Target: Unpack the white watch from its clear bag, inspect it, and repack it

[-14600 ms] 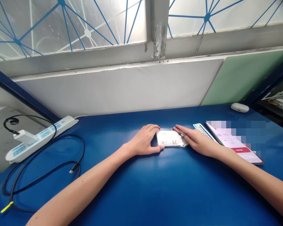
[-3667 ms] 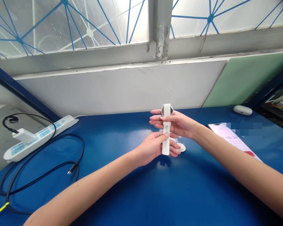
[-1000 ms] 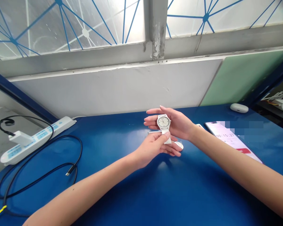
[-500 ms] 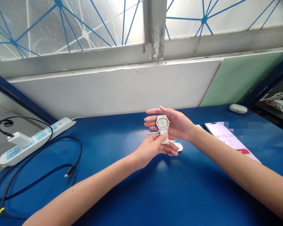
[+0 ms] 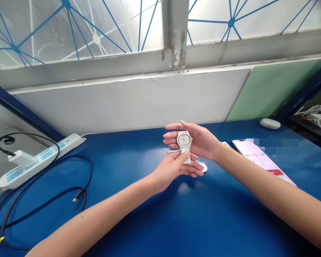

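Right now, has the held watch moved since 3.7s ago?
Yes, the held watch moved down in view, from overlapping the wall panel to below it.

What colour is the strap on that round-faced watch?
The strap of the round-faced watch is white; the head view, the only one, shows it.

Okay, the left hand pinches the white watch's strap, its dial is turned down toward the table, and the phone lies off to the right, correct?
Not quite: in the head view, the dial faces up toward the camera. The left hand does pinch the white watch's strap, and the phone lies off to the right.
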Demonstrator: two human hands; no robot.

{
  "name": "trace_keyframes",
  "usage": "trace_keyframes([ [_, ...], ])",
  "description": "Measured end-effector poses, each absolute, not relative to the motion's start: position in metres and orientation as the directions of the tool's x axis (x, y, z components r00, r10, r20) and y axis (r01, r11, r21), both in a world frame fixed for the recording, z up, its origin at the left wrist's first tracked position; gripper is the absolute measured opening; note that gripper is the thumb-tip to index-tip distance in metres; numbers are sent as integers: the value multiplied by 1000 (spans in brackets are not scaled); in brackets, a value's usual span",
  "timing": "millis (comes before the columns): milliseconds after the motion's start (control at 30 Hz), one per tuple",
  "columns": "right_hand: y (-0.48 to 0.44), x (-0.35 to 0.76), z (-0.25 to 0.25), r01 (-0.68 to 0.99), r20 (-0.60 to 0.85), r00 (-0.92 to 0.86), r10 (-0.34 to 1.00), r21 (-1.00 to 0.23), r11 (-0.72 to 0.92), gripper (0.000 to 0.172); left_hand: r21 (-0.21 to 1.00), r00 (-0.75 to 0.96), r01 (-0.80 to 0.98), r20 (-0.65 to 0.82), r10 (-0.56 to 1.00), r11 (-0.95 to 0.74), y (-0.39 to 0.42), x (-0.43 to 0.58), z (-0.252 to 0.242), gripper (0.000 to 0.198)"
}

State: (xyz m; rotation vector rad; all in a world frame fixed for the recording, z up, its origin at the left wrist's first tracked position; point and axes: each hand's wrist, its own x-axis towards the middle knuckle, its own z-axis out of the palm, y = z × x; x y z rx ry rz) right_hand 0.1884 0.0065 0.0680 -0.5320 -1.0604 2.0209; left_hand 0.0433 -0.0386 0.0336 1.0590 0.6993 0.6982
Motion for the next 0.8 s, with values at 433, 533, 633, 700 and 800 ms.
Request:
trace_keyframes([
  [433, 6, 186, 73, -436, -29, -565, 825, -838, -328, 42, 917, 578, -193, -181, 796, 348, -37, 43, 35, 39],
  [533, 7, 188, 71, -446, -32, -571, 820, -826, -344, 43, 915, 578, -203, -176, 797, 349, -36, 43, 34, 41],
  [633, 10, 188, 67, -469, -9, -563, 826, -820, -329, 33, 898, 582, -222, -191, 790, 380, -36, 43, 35, 42],
  [700, 11, 189, 63, -479, 24, -552, 833, -827, -294, 25, 883, 585, -235, -204, 785, 406, -36, 43, 36, 43],
  [800, 13, 189, 60, -482, 45, -549, 835, -833, -272, 27, 870, 595, -239, -220, 773, 432, -37, 43, 38, 42],
])
